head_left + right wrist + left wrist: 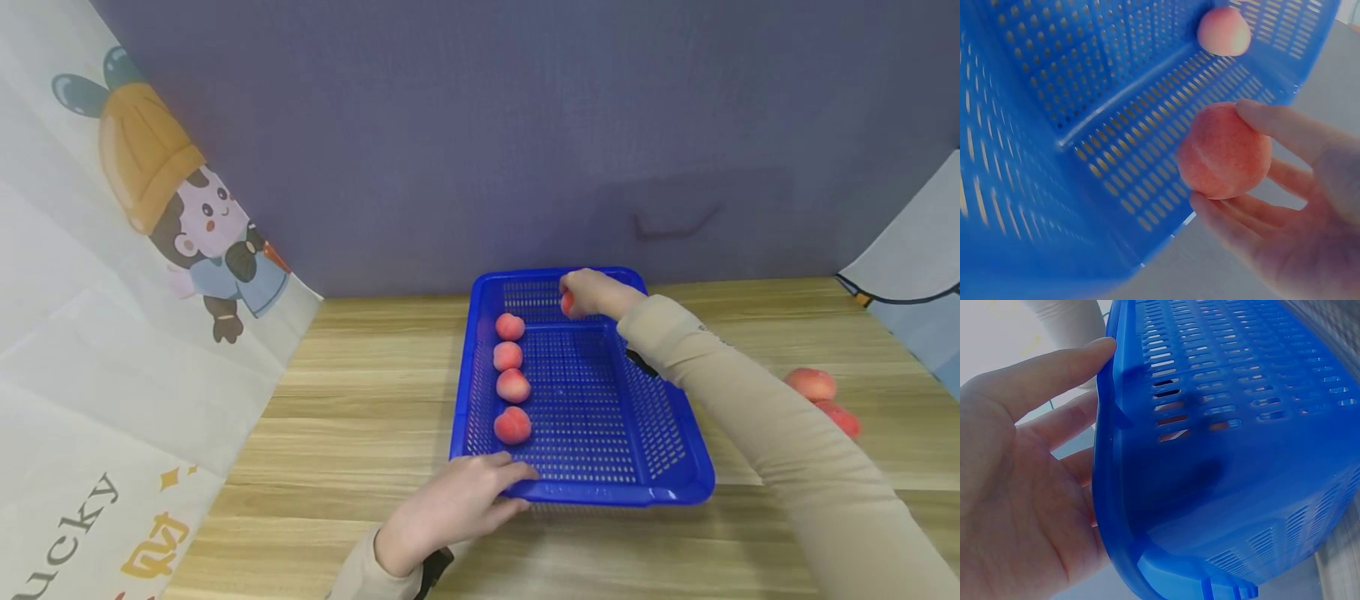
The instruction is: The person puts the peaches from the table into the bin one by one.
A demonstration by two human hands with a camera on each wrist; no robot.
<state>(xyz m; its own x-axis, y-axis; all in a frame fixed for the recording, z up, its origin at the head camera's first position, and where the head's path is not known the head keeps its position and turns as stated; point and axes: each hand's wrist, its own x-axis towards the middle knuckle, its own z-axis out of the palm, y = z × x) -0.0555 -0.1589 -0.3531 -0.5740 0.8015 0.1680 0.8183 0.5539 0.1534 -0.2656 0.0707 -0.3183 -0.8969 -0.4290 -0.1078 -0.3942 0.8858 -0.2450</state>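
Observation:
A blue plastic basket (577,492) with slotted walls stands on the wooden table. Several peaches form a row down its left side, the nearest peach (512,425) close to the front wall. My left hand (461,500) grips the front rim at the left corner; in the left wrist view the thumb (1063,372) presses the rim's outside while the fingers lie behind it. At the far end of the basket, my right hand (596,292) holds another peach (1225,151) between thumb and fingers. That peach hangs inside the far wall, above the basket floor.
Two peaches (812,384) lie on the table (360,425) at the right, partly behind my right sleeve. A grey-blue panel (420,150) rises behind the basket. A printed white sheet (97,333) borders the left side, and a dark cable (900,300) runs at the far right.

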